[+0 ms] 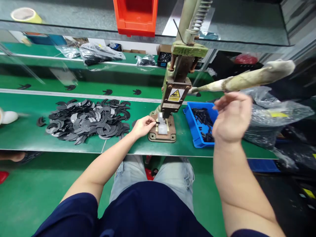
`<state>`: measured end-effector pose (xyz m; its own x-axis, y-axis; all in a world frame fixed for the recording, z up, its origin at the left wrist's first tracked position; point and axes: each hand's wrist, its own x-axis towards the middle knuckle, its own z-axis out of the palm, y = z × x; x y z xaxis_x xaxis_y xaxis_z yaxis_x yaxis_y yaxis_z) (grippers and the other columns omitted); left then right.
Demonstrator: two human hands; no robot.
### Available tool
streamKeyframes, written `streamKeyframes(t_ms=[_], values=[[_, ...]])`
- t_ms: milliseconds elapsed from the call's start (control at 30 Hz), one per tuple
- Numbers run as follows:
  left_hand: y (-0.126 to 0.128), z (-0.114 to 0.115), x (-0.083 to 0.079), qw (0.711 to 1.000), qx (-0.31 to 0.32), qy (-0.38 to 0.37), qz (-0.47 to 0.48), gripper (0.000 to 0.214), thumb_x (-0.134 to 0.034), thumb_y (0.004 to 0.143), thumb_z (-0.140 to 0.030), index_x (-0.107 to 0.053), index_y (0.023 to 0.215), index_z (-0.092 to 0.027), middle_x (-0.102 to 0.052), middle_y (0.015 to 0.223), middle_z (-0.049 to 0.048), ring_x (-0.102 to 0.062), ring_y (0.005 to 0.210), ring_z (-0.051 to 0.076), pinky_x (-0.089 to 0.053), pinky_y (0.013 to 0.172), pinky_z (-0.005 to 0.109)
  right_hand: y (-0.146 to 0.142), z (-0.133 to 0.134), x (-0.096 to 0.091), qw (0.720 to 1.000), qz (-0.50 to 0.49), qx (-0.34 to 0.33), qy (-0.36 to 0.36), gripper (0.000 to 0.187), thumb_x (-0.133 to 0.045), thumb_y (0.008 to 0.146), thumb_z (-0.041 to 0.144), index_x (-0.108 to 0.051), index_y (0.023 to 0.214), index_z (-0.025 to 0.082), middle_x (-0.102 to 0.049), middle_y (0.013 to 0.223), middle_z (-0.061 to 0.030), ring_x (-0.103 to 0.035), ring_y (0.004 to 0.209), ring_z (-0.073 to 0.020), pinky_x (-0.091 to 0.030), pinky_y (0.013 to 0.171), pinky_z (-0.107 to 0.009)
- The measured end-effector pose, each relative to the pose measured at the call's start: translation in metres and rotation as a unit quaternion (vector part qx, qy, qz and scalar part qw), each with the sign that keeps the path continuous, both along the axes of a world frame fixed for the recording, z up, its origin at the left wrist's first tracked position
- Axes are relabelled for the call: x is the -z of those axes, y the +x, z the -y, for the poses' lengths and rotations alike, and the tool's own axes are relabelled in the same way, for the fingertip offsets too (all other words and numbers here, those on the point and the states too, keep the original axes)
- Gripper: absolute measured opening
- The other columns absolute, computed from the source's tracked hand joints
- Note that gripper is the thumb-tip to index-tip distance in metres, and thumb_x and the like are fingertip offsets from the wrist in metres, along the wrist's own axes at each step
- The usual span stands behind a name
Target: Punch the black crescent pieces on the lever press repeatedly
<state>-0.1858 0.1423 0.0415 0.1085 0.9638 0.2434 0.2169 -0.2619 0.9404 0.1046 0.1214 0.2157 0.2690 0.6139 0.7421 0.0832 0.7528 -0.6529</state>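
Observation:
My left hand (144,126) is at the base of a hand-lever press (175,93), its thumb and fingertips pinched on a small black plastic piece (158,122). That piece reaches over the pale block (162,128) fixed on the rusty base plate, under the press ram. Raised on the right, my right hand (232,115) is just below the tape-wrapped lever (251,77), fingers loosely bent and somewhat blurred. It appears to hold nothing.
A heap of black curved plastic parts (91,120) lies left of the press. On its right stands a blue bin (197,131) with small black pieces. Plastic bags (269,115) lie farther right. Several curved parts sit along the green strip behind. An orange-red bin (135,24) stands on the overhead shelf.

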Motion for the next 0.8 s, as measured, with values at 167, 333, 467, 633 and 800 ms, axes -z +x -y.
streamKeyframes(t_ms=[167,333,467,633,800], values=[[0.009,-0.026,-0.002,0.957,0.0,0.153,-0.247,0.013,-0.065,0.099,-0.026,-0.076,0.101,-0.02,-0.075,0.103,0.0064,-0.07,0.096,0.021,-0.056,0.092,0.034,-0.014,-0.012,-0.07,0.978,0.073,-0.157,0.114,0.057,-0.063,0.092,0.071,-0.066,0.116,0.02,-0.067,0.108,-0.0049,-0.07,0.1,-0.0171,-0.056,0.096,-0.042],[0.011,-0.029,-0.007,0.925,0.06,0.218,-0.305,0.021,-0.059,0.102,-0.021,-0.078,0.11,-0.02,-0.074,0.113,0.0091,-0.068,0.113,0.023,-0.054,0.103,0.036,-0.03,-0.002,-0.048,0.975,0.101,-0.114,0.159,0.023,-0.075,0.09,0.039,-0.062,0.087,0.022,-0.057,0.075,0.003,-0.064,0.074,-0.0129,-0.057,0.081,-0.038],[0.012,-0.029,-0.009,0.927,0.077,0.223,-0.291,0.023,-0.057,0.103,-0.019,-0.079,0.11,-0.018,-0.074,0.115,0.0094,-0.069,0.114,0.023,-0.054,0.105,0.037,-0.029,0.021,0.011,0.978,0.113,-0.036,0.173,0.03,-0.073,0.085,0.029,-0.051,0.066,0.021,-0.056,0.066,0.0031,-0.064,0.075,-0.0146,-0.058,0.094,-0.049],[0.013,-0.027,-0.013,0.931,0.086,0.203,-0.291,0.023,-0.056,0.103,-0.02,-0.078,0.109,-0.017,-0.075,0.115,0.0095,-0.069,0.115,0.022,-0.054,0.107,0.037,-0.022,0.038,0.067,0.972,0.161,0.002,0.17,0.017,-0.072,0.077,0.018,-0.058,0.068,0.022,-0.064,0.07,0.0015,-0.069,0.091,-0.0208,-0.049,0.115,-0.063],[-0.03,-0.024,-0.025,0.917,0.005,0.153,-0.37,0.026,-0.055,0.104,-0.026,-0.074,0.121,-0.019,-0.074,0.122,0.0092,-0.065,0.12,0.025,-0.049,0.111,0.04,-0.026,0.034,0.072,0.974,0.143,0.023,0.174,0.018,-0.072,0.076,0.022,-0.056,0.066,0.023,-0.063,0.069,0.0022,-0.069,0.088,-0.0216,-0.05,0.114,-0.066]])
